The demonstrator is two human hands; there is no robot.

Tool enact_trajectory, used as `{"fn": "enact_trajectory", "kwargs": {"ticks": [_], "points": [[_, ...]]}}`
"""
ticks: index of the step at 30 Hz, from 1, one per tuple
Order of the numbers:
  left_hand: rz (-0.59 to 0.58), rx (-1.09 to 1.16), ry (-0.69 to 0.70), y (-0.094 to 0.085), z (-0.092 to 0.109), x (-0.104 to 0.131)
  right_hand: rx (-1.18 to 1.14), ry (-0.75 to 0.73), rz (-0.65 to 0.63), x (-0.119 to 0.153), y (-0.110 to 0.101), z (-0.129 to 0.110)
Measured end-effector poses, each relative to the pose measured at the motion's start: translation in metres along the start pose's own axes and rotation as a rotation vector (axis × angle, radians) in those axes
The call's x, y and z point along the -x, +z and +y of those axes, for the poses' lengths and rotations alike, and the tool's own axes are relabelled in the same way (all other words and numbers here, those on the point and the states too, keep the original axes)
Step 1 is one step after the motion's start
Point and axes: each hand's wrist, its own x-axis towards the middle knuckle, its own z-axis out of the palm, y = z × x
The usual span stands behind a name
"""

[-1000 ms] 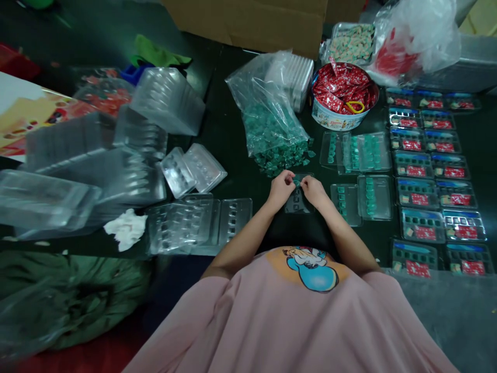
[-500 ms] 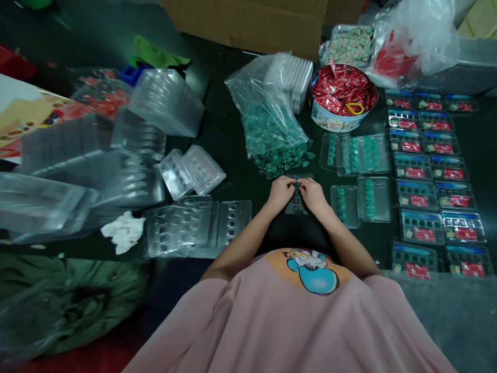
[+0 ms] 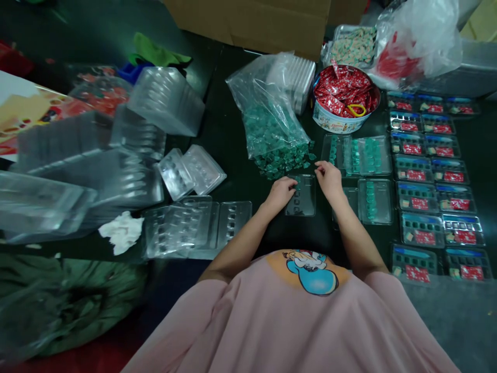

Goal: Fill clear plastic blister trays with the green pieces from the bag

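Note:
A clear plastic tray (image 3: 306, 199) with a column of small square wells lies on the dark table in front of me. My left hand (image 3: 282, 191) rests at its upper left corner, fingers pressed together by a green piece in the top well; what they hold, if anything, is too small to name. To the right of the tray my right hand (image 3: 328, 178) hovers with thumb and fingers apart, holding nothing that I can see. Loose green pieces (image 3: 285, 158) spill from a clear bag (image 3: 267, 109) just beyond. Trays with green pieces (image 3: 370, 199) lie to the right.
Stacks of clear trays (image 3: 97, 171) and a white crumpled tissue (image 3: 122, 232) are at the left. A round tin (image 3: 339, 123) of red packets stands at the back right, near a cardboard box (image 3: 252, 26). Rows of filled trays (image 3: 419, 202) line the right side.
My right hand has moved away from the tray to the right, its fingers now apart, uncovering the tray's right part. My left hand has stayed at the upper left corner.

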Motion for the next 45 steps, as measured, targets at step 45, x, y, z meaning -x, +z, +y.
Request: {"fn": "enact_trajectory", "kwargs": {"ticks": [45], "points": [[0.041,0.934,-0.164,-0.022,0.031,0.009,-0.706,0.178,-0.143,0.046,-0.001,-0.047]]}}
